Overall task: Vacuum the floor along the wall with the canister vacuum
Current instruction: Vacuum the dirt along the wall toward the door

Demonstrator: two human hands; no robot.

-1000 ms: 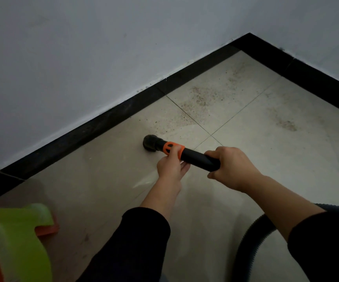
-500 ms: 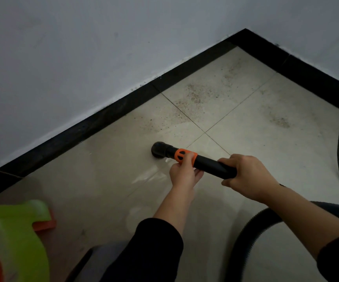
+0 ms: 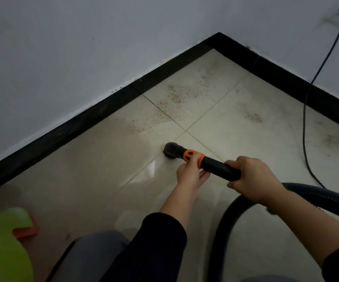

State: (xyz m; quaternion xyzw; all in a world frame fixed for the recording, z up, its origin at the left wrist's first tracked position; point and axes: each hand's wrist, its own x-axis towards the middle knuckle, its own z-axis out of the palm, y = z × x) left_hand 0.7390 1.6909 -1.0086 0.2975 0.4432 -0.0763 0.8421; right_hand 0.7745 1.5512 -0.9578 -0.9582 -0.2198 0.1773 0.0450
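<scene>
Mid-sweep: left hand and right hand both grip the vacuum tube, nozzle on the floor; next push likely goes far, toward grit beside the wall.

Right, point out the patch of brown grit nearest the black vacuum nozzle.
The speckled patch along the left black skirting, just beyond the nozzle; the corner patch and the cable-side patch lie farther.

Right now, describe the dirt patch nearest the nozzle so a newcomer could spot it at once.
Start at the corner where the two black baseboards meet and follow the left baseboard toward the camera. Beside it, brown specks spread across a grout line, just beyond the vacuum nozzle. It is broader and denser than the small patch lying near the black cord on the right.
</scene>
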